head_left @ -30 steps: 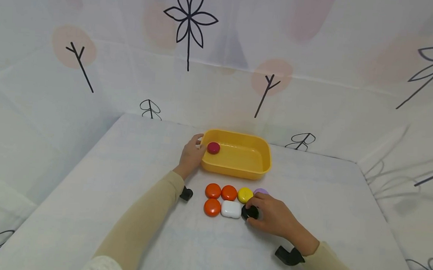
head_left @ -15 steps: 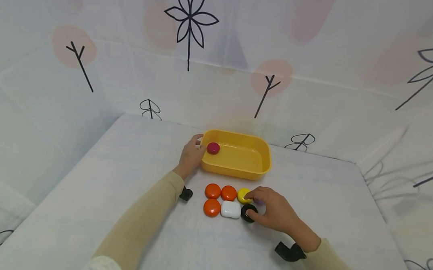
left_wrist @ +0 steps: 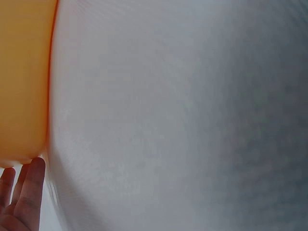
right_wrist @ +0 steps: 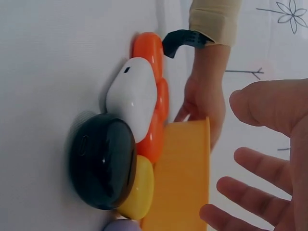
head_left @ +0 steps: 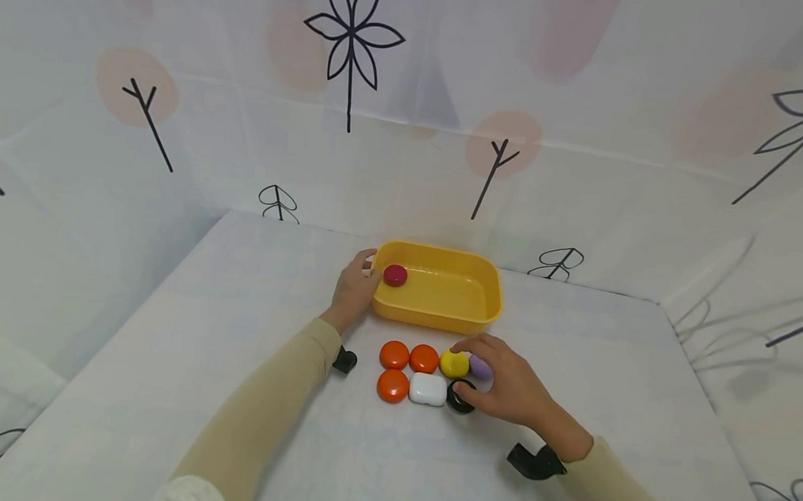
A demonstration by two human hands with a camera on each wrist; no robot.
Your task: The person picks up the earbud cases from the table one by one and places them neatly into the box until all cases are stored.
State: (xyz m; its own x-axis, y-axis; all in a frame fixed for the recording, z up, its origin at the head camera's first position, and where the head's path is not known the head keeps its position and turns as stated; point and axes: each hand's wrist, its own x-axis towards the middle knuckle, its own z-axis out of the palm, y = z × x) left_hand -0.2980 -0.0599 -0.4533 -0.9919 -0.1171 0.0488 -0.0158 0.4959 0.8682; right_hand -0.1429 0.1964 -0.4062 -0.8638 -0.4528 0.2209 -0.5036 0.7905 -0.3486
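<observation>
My left hand holds the left end of a yellow plastic tray; in the left wrist view its fingertips touch the tray's outer wall. A dark red rounded piece lies inside the tray. My right hand hovers with fingers spread over a glossy black earbud case and a yellow round piece; nothing is in its grasp. Beside these sit a white earbud case, a purple piece partly behind the right fingers, and three orange round pieces.
A white cloth covers the tabletop. Behind it rises a patterned fabric backdrop. Black straps are at both wrists. The pieces stand close together in two rows in front of the tray.
My right hand has let go of the black case and risen slightly away, its fingers spreading toward the yellow piece. More of the purple piece shows. The left hand and tray stay put.
</observation>
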